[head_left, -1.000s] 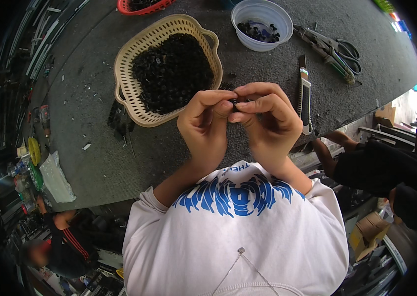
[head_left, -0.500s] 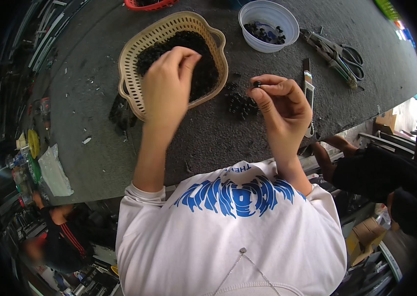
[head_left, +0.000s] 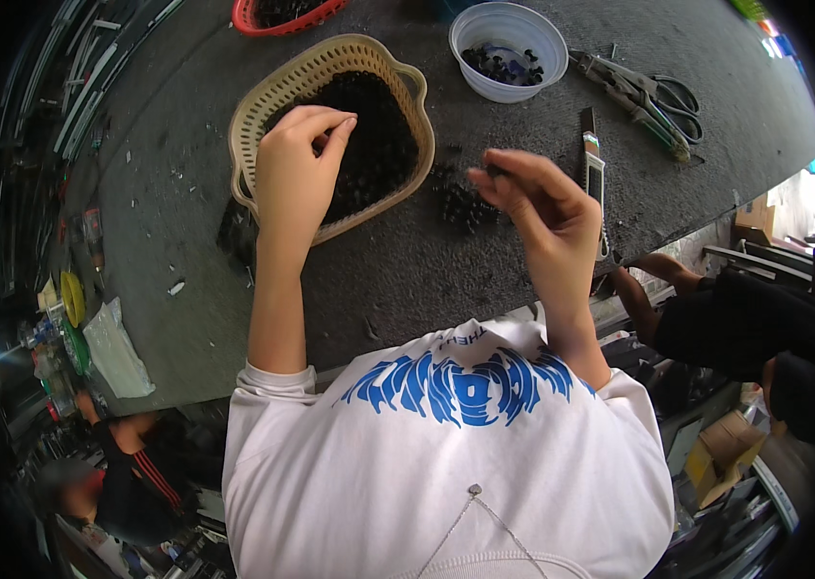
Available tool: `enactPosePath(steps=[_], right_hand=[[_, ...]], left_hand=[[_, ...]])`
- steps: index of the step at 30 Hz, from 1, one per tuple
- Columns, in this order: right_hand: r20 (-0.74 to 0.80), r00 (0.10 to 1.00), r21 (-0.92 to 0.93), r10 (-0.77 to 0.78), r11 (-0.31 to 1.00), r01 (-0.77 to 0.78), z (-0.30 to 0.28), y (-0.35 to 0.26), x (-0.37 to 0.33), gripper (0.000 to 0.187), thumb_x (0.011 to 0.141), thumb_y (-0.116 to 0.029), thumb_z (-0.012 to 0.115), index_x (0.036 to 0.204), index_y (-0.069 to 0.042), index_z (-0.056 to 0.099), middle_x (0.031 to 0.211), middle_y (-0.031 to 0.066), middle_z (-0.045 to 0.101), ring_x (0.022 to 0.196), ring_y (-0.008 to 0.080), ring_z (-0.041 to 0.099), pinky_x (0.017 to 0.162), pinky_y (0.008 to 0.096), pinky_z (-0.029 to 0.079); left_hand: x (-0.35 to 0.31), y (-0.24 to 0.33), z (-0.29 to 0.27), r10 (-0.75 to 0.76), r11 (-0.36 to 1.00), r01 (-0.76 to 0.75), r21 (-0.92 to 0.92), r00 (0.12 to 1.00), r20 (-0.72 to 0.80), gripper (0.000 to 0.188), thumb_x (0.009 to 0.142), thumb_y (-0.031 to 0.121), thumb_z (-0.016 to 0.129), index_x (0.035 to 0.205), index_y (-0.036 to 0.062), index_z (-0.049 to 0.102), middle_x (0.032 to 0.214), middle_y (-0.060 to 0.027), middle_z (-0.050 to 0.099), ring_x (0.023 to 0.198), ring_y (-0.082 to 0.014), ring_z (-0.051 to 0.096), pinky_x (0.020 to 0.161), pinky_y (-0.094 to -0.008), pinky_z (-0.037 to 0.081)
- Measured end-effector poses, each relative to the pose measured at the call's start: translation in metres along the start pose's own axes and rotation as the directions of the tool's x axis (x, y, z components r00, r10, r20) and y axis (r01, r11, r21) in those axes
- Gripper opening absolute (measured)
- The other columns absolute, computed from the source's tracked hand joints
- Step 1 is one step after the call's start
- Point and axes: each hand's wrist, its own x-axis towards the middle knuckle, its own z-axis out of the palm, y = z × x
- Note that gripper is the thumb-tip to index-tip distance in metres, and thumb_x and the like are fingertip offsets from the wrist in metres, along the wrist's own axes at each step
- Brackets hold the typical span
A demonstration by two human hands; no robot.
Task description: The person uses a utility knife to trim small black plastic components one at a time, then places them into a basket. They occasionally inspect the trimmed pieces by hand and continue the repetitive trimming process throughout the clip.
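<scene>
- A beige basket [head_left: 263, 116] with perforated walls is seen at the upper middle of a dark worktable [head_left: 186, 222]; it is heaped with small black parts [head_left: 374, 145].
- The left hand [head_left: 294, 183] is held over the basket, fingertips pinched together and dipped toward the black parts; whether a part is actually gripped cannot be told.
- A second ago both hands were pressed together in front of the chest, working on one small piece; now they are well apart, which suggests that piece has been finished and a fresh one is being sought.
- The right hand [head_left: 543, 207] is raised just right of the basket, thumb and forefinger closed on a tiny dark piece [head_left: 492, 172].
- A loose pile [head_left: 465, 198] of the same black parts is seen on the table between the basket and the right hand, partly hidden by the fingers.
- A utility knife [head_left: 593, 164] lies beside the right hand, pointing away from the person.
- A white bowl [head_left: 485, 87] holding a few dark parts stands beyond the pile.
- Scissors [head_left: 653, 101] are laid to the right of the bowl.
- The rim of a red basket [head_left: 282, 21] is cut off at the top edge.
- The wearer's white shirt with blue print [head_left: 446, 463] fills the lower part of the view.
- Other seated people are glimpsed at the lower left and at the right edge.
</scene>
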Motion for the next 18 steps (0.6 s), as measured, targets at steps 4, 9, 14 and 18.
enactPosePath(steps=[4,9,14,18], right_hand=[[0.054,0.998,0.102,0.045,0.993,-0.050,0.016,-0.001,-0.010,0.020,0.090,0.004,0.068,0.109,0.007,0.068,0.099,0.0146,0.072,0.092,0.0199,0.072,0.083,0.0288,0.060],[0.027,0.998,0.153,0.055,0.986,-0.058,0.048,0.007,-0.029,0.015,0.088,0.001,0.072,0.102,0.006,0.069,0.089,0.0138,0.073,0.081,0.0172,0.073,0.074,0.0270,0.061],[-0.026,0.999,0.168,0.040,0.985,-0.035,0.066,0.015,-0.041,0.013,0.087,-0.001,0.075,0.098,0.004,0.071,0.088,0.0118,0.073,0.077,0.0163,0.072,0.070,0.0256,0.059],[-0.038,0.997,0.175,0.068,0.983,-0.060,0.076,0.018,-0.050,0.013,0.085,-0.003,0.077,0.096,0.004,0.072,0.087,0.0107,0.072,0.074,0.0145,0.071,0.068,0.0244,0.058]], left_hand=[[-0.027,0.022,-0.010,0.023,0.893,0.031,-0.448,0.993,0.115,0.016,0.093,0.010,0.069,0.104,0.0003,0.075,0.097,-0.0051,0.073,0.077,-0.0073,0.066,0.064,-0.0196,0.052],[-0.062,0.028,-0.009,0.013,0.560,0.314,-0.767,0.922,0.387,0.020,0.096,0.015,0.067,0.109,0.0013,0.072,0.091,-0.0052,0.073,0.077,-0.0094,0.070,0.056,-0.0207,0.055],[-0.081,0.010,-0.010,0.029,0.334,0.439,-0.834,0.880,0.474,0.025,0.098,0.019,0.064,0.114,0.0004,0.070,0.102,-0.0073,0.071,0.082,-0.0107,0.070,0.054,-0.0213,0.057],[-0.096,0.002,-0.009,0.063,0.248,0.353,-0.902,0.923,0.379,0.020,0.096,0.012,0.067,0.111,-0.0013,0.069,0.111,-0.0090,0.066,0.081,-0.0112,0.069,0.055,-0.0209,0.058]])
